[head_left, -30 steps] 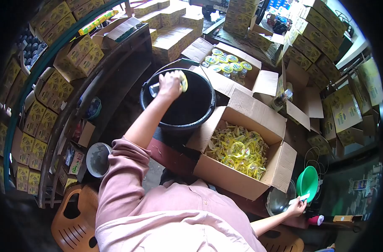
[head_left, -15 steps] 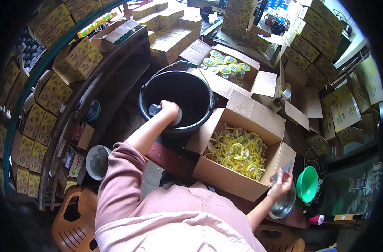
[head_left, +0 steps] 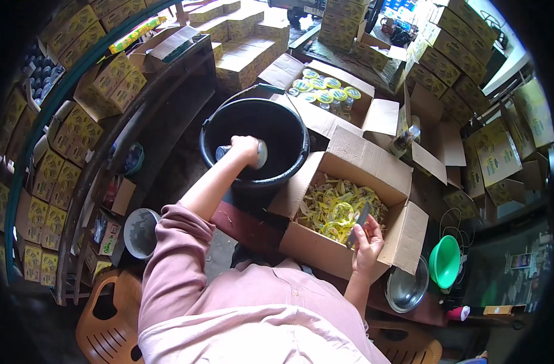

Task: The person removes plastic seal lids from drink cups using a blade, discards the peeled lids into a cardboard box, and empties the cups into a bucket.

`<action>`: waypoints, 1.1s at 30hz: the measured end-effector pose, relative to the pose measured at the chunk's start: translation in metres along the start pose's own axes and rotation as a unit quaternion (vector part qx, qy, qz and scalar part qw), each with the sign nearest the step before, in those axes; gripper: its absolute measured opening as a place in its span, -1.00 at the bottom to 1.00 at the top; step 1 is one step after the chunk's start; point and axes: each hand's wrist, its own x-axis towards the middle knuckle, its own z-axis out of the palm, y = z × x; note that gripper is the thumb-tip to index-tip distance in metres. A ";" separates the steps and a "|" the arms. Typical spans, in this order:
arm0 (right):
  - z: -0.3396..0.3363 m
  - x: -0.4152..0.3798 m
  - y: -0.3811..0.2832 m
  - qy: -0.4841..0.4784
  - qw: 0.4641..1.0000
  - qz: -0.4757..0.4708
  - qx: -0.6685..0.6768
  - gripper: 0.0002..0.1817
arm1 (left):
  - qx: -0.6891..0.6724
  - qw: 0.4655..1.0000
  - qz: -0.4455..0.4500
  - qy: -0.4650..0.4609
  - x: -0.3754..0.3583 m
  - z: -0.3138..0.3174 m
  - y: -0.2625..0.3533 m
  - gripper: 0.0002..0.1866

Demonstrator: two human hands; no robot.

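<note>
My left hand (head_left: 246,147) is wrapped round a small bottle (head_left: 262,155), inside the mouth of a black bucket (head_left: 255,112). Both ends of the bottle show past my fingers, which hide its middle. In my right hand (head_left: 368,242) is a thin grey knife (head_left: 363,216), pinched between thumb and fingers with its blade pointing up and away from me. That hand is above the near right edge of an open cardboard box (head_left: 325,249). Yellow and clear plastic label scraps (head_left: 328,203) lie piled in the box.
Behind stands an open carton (head_left: 383,118) of yellow-lidded containers (head_left: 322,91). To my right are a metal bowl (head_left: 407,288) and green bowls (head_left: 445,262). A grey pail (head_left: 142,233) is on my left. Stacked printed cartons (head_left: 246,54) line the back and sides.
My right hand, with the knife, has moved left from beside the metal bowl to over the box's edge. My left hand has turned slightly with the bottle and stays in the bucket.
</note>
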 end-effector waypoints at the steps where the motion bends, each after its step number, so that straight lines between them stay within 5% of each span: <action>1: 0.005 0.000 -0.001 -0.011 1.000 0.011 -0.004 -0.59 | -0.094 0.988 0.002 0.122 0.006 0.009 -0.004 -0.41; 4: 0.020 0.005 0.002 -0.038 0.999 0.006 -0.038 -0.60 | -0.237 0.883 0.120 0.386 -0.012 0.006 -0.002 -0.37; 6: 0.029 0.014 0.003 -0.060 0.995 -0.033 -0.079 -0.60 | -0.286 0.857 0.135 0.406 -0.023 -0.002 0.000 -0.35; 7: 0.037 0.017 -0.004 -0.070 0.992 -0.025 -0.102 -0.61 | -0.369 0.855 0.133 0.338 -0.025 -0.005 -0.001 -0.27; 12: 0.062 0.031 -0.020 -0.113 0.983 -0.080 -0.117 -0.64 | -0.177 0.982 0.002 0.057 -0.023 -0.008 -0.016 -0.12; 16: 0.066 0.035 -0.024 -0.124 0.982 -0.105 -0.096 -0.64 | -0.167 0.942 -0.008 0.290 -0.018 -0.023 -0.034 -0.16; 20: 0.067 0.033 -0.024 -0.123 0.983 -0.098 -0.099 -0.65 | -0.068 0.941 0.010 0.333 -0.008 -0.004 -0.011 -0.37; 21: 0.067 0.031 -0.023 -0.120 0.983 -0.089 -0.108 -0.66 | 0.019 0.976 0.037 0.214 -0.002 0.013 -0.005 -0.33; 22: 0.067 0.029 -0.022 -0.117 0.983 -0.082 -0.117 -0.66 | 0.049 0.995 0.061 -0.067 0.000 0.014 0.004 -0.47; 23: 0.067 0.028 -0.023 -0.117 0.981 -0.094 -0.127 -0.66 | 0.076 0.987 -0.002 -0.143 0.007 0.027 0.010 -0.56; 26: 0.060 0.025 -0.023 -0.094 0.982 -0.091 -0.136 -0.67 | 0.092 0.987 0.006 -0.132 0.006 0.001 0.004 -0.53; 28: 0.056 0.025 -0.022 -0.091 0.983 -0.091 -0.132 -0.67 | -0.021 0.992 -0.041 0.118 0.023 0.017 0.000 -0.61; 30: 0.054 0.026 -0.022 -0.091 0.983 -0.096 -0.126 -0.68 | 0.038 0.995 -0.018 0.094 0.032 0.024 0.002 -0.56; 32: 0.056 0.025 -0.024 -0.089 0.983 -0.095 -0.129 -0.67 | 0.069 0.949 0.043 -0.303 0.035 0.025 0.008 -0.53; 33: 0.056 0.024 -0.025 -0.088 0.983 -0.096 -0.131 -0.67 | 0.108 0.940 0.021 -0.323 0.038 0.024 0.009 -0.48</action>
